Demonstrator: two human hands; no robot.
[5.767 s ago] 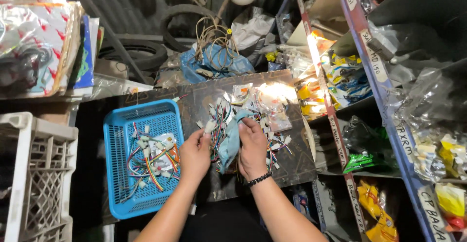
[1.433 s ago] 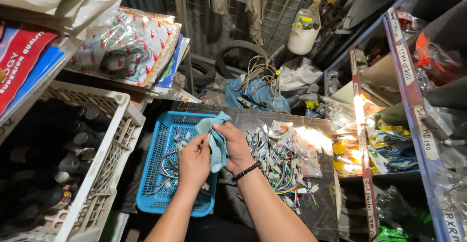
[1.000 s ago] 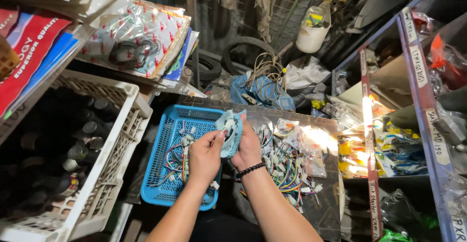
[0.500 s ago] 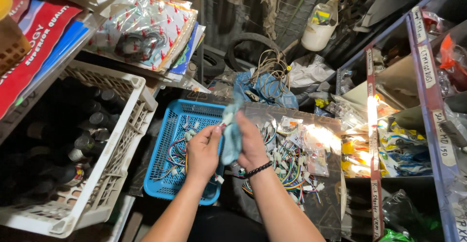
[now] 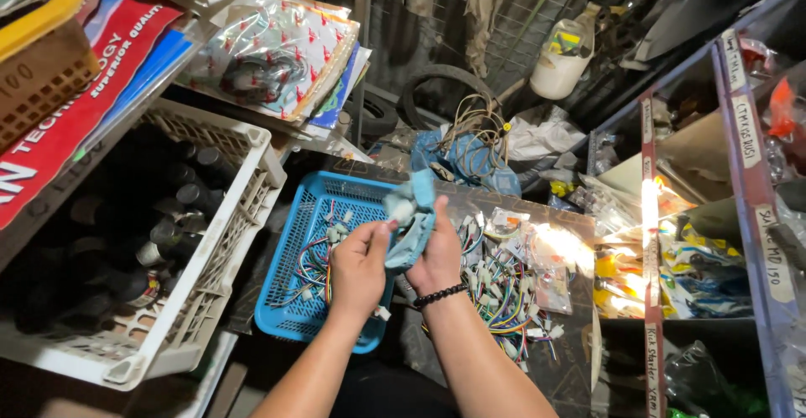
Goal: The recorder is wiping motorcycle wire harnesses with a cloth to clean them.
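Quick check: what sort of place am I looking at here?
Probably a cramped vehicle spare-parts store or repair stockroom. Labelled shelves hold bagged parts, a tyre leans at the back, and wiring harnesses lie heaped beside a blue basket. Both hands hold a blue cloth.

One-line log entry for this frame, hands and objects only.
left hand: grips blue cloth | right hand: grips blue cloth | below: blue basket with wire connectors | left: white crate

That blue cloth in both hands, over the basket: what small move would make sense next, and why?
Probably lower the piece into the blue basket. Both the left hand and the right hand pinch a small white connector wrapped in the blue cloth at the basket's right edge. Similar wired connectors already lie in the basket; an unsorted wire pile sits to the right.
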